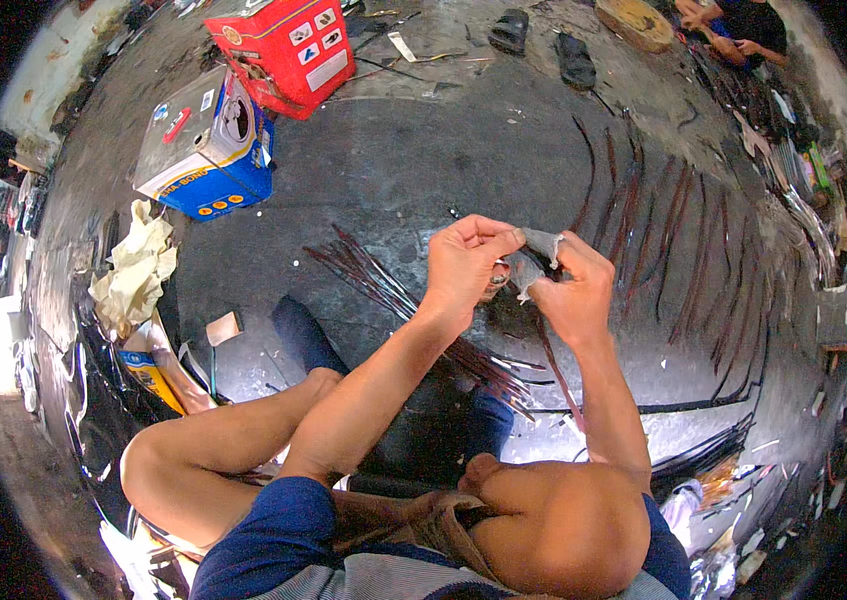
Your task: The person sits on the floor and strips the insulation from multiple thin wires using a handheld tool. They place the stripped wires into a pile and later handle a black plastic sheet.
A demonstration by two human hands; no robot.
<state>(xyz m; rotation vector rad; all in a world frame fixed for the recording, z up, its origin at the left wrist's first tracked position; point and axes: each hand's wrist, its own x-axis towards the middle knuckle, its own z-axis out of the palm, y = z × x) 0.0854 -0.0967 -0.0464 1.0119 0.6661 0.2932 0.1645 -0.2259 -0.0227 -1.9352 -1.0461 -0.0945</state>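
Observation:
Between my two hands stretches a small piece of grey, frayed material (542, 243) that looks like cloth. My left hand (464, 268) pinches its left end between thumb and finger. The other end is gripped by the bent fingers of my right hand (581, 288). A thin dark brown strip (556, 370) hangs below, by my right hand; its upper end is hidden. On the floor under my left wrist lies a bundle of similar long, glossy strips (369, 272), fanned at both ends. To the right, more dark strips (679, 250) are spread side by side in a row.
A blue and white square tin (209, 150) and a red box (289, 60) stand at the upper left. Crumpled cream paper (136, 270) lies at the left. Dark sandals (576, 62) and a round wooden block (634, 25) are far off; another person (749, 35) sits at upper right.

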